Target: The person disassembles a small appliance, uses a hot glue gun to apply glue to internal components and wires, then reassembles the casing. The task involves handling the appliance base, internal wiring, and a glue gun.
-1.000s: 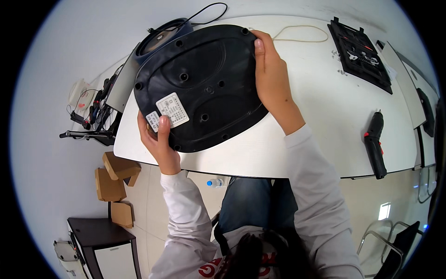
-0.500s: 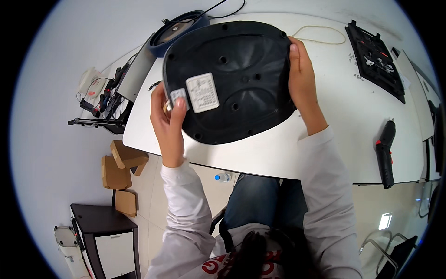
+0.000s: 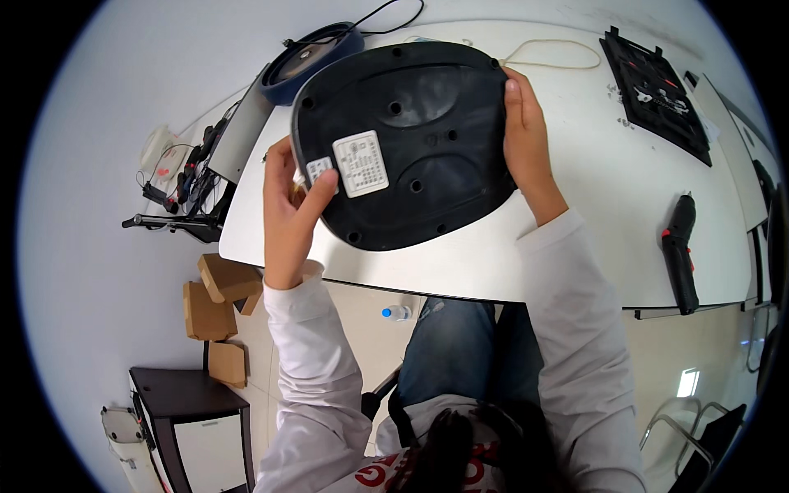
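Between my two hands is a black plastic base cover [image 3: 460, 177], oval, with several round screw holes and two raised curved patches. White printed labels [image 3: 362, 163] are stuck toward its left end. My left hand [image 3: 289, 215] grips the left rim, thumb pressed on the smaller label and fingers behind the edge. My right hand [image 3: 524, 135] holds the right rim, thumb near the upper corner hole, its other fingers partly hidden. The cover is held above the white table, its underside facing me. Something yellowish shows by my left fingers, too small to name.
A dark blue round housing [image 3: 314, 62] with a black cord stands behind at the left. A pale loop of cord [image 3: 552, 41] lies at the back. At the right are small screws [image 3: 615, 93], an open black tool case [image 3: 657, 97] and a cordless screwdriver [image 3: 679, 255] by the front edge.
The base cover stays gripped in both hands and has shifted and tilted only slightly. My left thumb has slid a little on the smaller label. The whole view has shifted a bit.
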Action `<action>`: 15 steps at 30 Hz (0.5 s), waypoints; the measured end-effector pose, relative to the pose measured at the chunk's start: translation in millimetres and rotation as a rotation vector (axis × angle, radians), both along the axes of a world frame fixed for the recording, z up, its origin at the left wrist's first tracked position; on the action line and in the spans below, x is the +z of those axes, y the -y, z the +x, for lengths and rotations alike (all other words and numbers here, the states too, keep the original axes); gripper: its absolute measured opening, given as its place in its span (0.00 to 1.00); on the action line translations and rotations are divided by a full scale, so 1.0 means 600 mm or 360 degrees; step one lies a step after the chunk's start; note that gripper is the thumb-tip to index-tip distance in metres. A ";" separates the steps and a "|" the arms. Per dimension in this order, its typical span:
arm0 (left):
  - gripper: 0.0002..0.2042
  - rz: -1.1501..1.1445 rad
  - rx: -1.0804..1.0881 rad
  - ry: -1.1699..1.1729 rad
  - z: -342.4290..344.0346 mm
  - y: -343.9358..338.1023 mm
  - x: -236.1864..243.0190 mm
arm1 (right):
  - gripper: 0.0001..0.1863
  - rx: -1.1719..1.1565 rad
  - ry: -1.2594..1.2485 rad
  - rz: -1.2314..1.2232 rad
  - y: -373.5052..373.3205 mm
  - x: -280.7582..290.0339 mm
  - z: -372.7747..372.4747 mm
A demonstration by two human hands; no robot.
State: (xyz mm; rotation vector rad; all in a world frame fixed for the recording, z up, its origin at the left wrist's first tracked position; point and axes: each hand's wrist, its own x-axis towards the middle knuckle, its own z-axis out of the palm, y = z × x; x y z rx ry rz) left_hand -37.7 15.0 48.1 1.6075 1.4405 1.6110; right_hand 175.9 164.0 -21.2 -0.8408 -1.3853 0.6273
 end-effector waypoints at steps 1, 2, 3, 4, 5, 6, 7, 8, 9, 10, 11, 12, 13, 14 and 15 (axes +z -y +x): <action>0.26 0.0018 0.0000 -0.0013 -0.003 0.005 -0.005 | 0.21 0.0010 -0.0018 0.0021 0.005 0.000 -0.004; 0.28 0.0014 -0.0061 -0.0031 -0.005 0.006 -0.009 | 0.21 -0.0011 -0.0020 0.0053 0.008 0.001 -0.001; 0.29 -0.0060 -0.0084 -0.0018 -0.010 0.015 -0.008 | 0.21 -0.0033 -0.0012 0.0090 0.011 0.008 0.002; 0.31 -0.0087 -0.0051 -0.0069 -0.016 0.024 -0.009 | 0.20 0.0007 -0.0030 0.0061 0.018 0.009 -0.002; 0.33 -0.0089 -0.0031 -0.0127 -0.019 0.025 -0.015 | 0.19 0.0025 -0.0032 0.0044 0.021 0.009 -0.003; 0.34 -0.0046 0.0012 -0.0165 -0.023 0.034 -0.024 | 0.18 0.0072 -0.0054 0.0072 0.028 0.009 -0.013; 0.34 -0.0021 0.0017 -0.0281 -0.031 0.032 -0.042 | 0.17 0.0107 -0.0065 0.0100 0.033 0.006 -0.015; 0.35 0.0016 0.0075 -0.0250 -0.030 0.033 -0.060 | 0.17 0.0153 -0.0058 0.0086 0.038 0.007 -0.010; 0.36 0.0031 0.0137 -0.0189 -0.027 0.038 -0.072 | 0.16 0.0215 -0.0069 0.0065 0.040 0.007 -0.008; 0.36 0.0042 0.0172 -0.0153 -0.021 0.037 -0.084 | 0.16 0.0189 -0.0058 0.0131 0.035 0.009 -0.002; 0.36 0.0029 0.0233 -0.0140 -0.023 0.044 -0.093 | 0.16 0.0189 -0.0073 0.0175 0.038 0.004 -0.007; 0.32 0.0086 0.0247 -0.0120 -0.021 0.046 -0.100 | 0.16 0.0195 -0.0087 0.0218 0.040 0.002 -0.010; 0.32 0.0151 0.0247 -0.0083 -0.015 0.043 -0.101 | 0.16 0.0214 -0.0024 0.0107 0.038 0.002 -0.005; 0.31 0.0199 0.0266 -0.0060 -0.010 0.041 -0.098 | 0.16 0.0253 0.0027 -0.0020 0.038 0.009 0.001; 0.31 0.0243 0.0285 -0.0063 -0.007 0.037 -0.088 | 0.16 0.0297 0.0056 -0.0150 0.037 0.016 0.007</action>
